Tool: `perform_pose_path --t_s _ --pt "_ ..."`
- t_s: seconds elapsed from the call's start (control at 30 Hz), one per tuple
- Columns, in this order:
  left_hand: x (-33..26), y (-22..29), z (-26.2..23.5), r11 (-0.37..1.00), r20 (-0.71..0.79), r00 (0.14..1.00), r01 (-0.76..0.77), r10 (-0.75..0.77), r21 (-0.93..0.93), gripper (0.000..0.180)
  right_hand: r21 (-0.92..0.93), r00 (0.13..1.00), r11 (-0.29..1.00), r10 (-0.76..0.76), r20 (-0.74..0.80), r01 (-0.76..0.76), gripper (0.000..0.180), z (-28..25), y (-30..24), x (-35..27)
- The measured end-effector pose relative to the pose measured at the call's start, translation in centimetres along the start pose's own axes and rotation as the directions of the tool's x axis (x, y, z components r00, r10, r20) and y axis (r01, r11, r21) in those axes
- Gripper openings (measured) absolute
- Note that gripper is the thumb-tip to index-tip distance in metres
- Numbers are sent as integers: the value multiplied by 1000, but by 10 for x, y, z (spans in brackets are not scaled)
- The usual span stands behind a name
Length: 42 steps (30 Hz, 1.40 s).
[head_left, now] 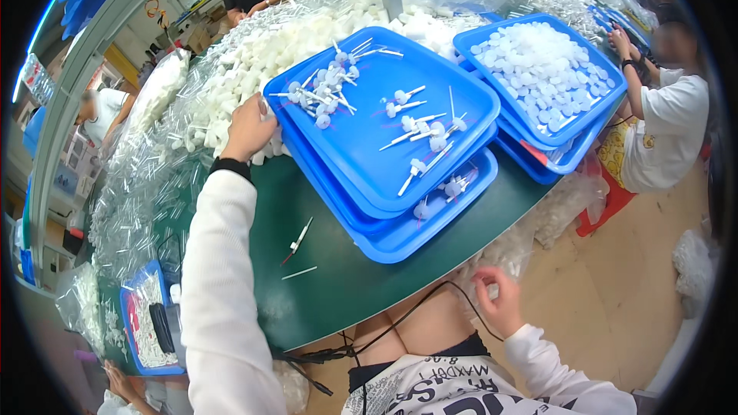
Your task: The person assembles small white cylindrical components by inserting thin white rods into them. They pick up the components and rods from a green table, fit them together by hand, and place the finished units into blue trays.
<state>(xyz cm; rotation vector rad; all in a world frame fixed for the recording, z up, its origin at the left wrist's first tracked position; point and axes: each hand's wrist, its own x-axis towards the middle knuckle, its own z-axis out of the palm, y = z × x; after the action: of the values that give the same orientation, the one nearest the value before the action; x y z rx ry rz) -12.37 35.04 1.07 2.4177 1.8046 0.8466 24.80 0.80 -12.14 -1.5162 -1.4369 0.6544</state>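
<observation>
My left hand (252,129) grips the left corner of the upper blue tray (346,150), fingers and thumb closed at its rim. The tray rests slightly askew on other blue trays. Small white stick-like parts (330,92) with round translucent discs and thin red bits lie in it in loose groups. Similar parts (455,187) show in a lower tray (407,242), partly covered. My right hand (498,301) hangs above the floor beyond the table's near edge, its fingers curled; anything inside them cannot be made out. A black cable (461,292) runs beside it.
A blue tray of translucent discs (530,69) stands at the right. White cylindrical pieces (231,92) and clear tubes (138,215) heap at the back and left. One loose stick part (300,240) and a thin rod (299,273) lie on the green table (338,300). Co-workers sit around.
</observation>
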Motion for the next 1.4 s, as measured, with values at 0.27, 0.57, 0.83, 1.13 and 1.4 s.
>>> perform_pose_path --t_s 0.27,0.57,0.83,1.13,1.4 --pt "37 -57 28 948 277 919 218 -280 234 45 95 986 985 139 87 -147 16 8 -25 -37" --pt "-38 -3 -30 988 502 852 116 -150 97 50 113 995 991 -76 71 68 19 8 -46 -10" --pt "-51 -38 -46 983 443 877 173 -185 68 45 285 902 855 -412 -132 432 11 -46 -137 100" --pt "-48 34 -100 997 -81 995 56 -51 54 13 -349 804 733 -464 372 584 24 -22 -144 299" --pt "-150 183 -187 765 -95 974 99 -206 -636 19 -314 717 714 -368 592 626 22 7 -169 287"
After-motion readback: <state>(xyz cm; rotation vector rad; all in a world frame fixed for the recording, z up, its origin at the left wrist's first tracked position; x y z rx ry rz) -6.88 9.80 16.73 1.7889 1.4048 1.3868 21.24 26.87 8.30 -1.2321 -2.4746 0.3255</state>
